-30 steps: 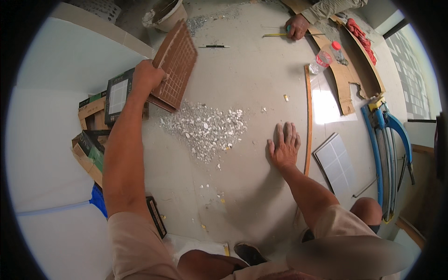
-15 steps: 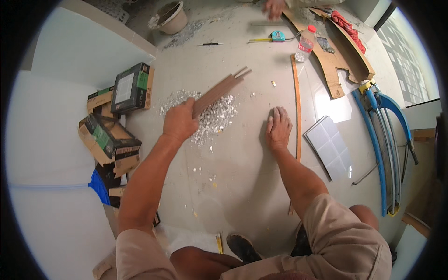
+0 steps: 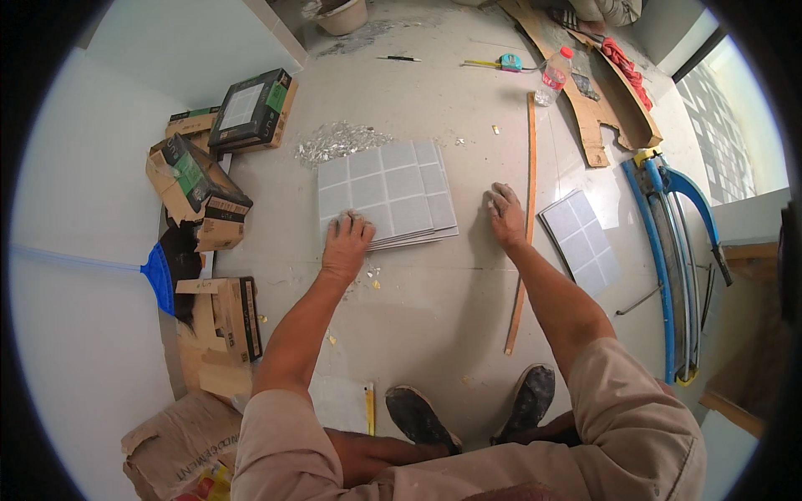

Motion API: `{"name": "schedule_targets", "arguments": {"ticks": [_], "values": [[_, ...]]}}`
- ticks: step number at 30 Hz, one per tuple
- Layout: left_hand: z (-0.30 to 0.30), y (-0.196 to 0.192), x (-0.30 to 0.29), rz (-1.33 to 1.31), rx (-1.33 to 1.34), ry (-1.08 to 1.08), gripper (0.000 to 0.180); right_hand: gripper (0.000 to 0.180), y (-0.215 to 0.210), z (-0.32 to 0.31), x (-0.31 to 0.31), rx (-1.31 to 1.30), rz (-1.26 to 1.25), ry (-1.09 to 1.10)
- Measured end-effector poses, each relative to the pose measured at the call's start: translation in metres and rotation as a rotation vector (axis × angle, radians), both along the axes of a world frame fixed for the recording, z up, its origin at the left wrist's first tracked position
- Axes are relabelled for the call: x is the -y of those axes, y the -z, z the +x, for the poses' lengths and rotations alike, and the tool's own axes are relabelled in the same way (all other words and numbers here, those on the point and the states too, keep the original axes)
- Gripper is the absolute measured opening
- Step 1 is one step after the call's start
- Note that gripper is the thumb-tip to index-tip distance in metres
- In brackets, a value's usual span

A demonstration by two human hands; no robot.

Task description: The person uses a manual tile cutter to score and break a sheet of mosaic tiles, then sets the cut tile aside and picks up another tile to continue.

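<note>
My left hand [image 3: 348, 245] grips the near edge of a stack of grey tiles [image 3: 397, 179] marked with a pale grid. The fingers lie over the top tile; the thumb is not plainly seen. The stack's edges are slightly fanned on the right, and its faces point upward. Whether it rests fully on the floor I cannot tell. Grey-white chips [image 3: 338, 140] lie just past its far left corner. My right hand [image 3: 504, 215] is empty, fingers apart, low over or touching the floor beside a long thin wooden strip [image 3: 530, 167].
More grey tiles [image 3: 581, 238] lie right of the strip, near a blue tile cutter [image 3: 664, 242]. A bottle [image 3: 553, 75], tape measure [image 3: 510, 63], pen [image 3: 398, 58] and torn cardboard [image 3: 589, 108] are farther off. Tile boxes [image 3: 251, 110] and a blue broom [image 3: 160, 280] line the left wall.
The brown-edged stack, held tilted over the chips, has come down nearer me, showing grey tile faces. My left hand moved right and slightly nearer. The other person's hand at the top left view.
</note>
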State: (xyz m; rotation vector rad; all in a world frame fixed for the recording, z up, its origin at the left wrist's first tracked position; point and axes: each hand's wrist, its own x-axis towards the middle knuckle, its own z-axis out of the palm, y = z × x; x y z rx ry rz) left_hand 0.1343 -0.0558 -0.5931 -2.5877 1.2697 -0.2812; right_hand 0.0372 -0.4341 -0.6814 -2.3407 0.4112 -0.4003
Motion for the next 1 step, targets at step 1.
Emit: {"name": "schedule_targets", "arguments": {"ticks": [1], "values": [[-0.0013,0.0042,-0.002,-0.002,0.007,-0.01,0.045,0.032,-0.0005,0.0019,-0.0087,-0.043,0.03,0.04]]}}
